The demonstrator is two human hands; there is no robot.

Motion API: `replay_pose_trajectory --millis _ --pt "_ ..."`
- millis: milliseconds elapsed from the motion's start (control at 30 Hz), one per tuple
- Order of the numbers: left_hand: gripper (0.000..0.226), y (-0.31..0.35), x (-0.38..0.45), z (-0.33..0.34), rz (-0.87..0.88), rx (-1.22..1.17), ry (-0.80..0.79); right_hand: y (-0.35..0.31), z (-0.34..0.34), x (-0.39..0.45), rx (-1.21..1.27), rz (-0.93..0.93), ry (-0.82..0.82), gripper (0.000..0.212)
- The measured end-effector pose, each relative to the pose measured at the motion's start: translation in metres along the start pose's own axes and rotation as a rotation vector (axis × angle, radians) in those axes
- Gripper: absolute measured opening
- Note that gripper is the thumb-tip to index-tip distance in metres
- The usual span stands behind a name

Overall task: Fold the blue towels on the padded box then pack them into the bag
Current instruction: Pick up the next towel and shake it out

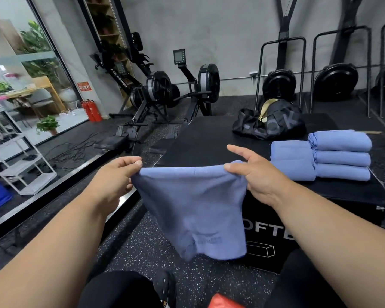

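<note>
Blue towel (pixel 191 207) of soft matt woven cloth, as the folded towels (pixel 340 155); padded box (pixel 209 138) with finely textured matt black covering; bag (pixel 273 123) of thin, slightly shiny black fabric; floor (pixel 142 247) of speckled rough rubber.

A hanging blue towel (pixel 191 210) is covering the padded box's (pixel 209 143) near left corner and the first letters of the white lettering (pixel 269 230) on its front face. The faint print low on the towel is reading too blurred to make out. A red object (pixel 225 302) is being cut off by the bottom edge. Behind the black bag (pixel 269 123) at the box's far edge, part of the floor is hiding.
</note>
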State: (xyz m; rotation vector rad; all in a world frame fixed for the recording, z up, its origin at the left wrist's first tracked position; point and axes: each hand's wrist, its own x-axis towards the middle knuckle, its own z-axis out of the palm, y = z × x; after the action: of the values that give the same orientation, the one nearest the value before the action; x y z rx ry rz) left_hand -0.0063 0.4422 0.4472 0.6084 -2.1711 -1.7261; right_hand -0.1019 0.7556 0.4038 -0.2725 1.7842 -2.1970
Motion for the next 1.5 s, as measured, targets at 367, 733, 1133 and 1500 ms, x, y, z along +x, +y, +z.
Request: replay_pose_trajectory --millis 367,733,1133,1500 --pt "0.023 -0.041 0.018 0.021 -0.246 0.049 0.039 -0.008 -0.017 -0.001 0.113 0.078 -0.054 0.051" --pt "0.027 -0.071 0.018 0.022 -0.401 -0.226 -0.146 -0.001 -0.022 0.01 0.15 0.085 0.05 0.045" --pt "0.021 -0.084 0.018 0.025 -0.4 -0.283 -0.028 0.007 -0.031 0.017 0.087 0.127 0.3 0.038" --pt "0.051 -0.074 0.005 0.023 -0.172 -0.166 -0.07 -0.005 -0.037 0.014 0.177 0.055 0.317 0.032"
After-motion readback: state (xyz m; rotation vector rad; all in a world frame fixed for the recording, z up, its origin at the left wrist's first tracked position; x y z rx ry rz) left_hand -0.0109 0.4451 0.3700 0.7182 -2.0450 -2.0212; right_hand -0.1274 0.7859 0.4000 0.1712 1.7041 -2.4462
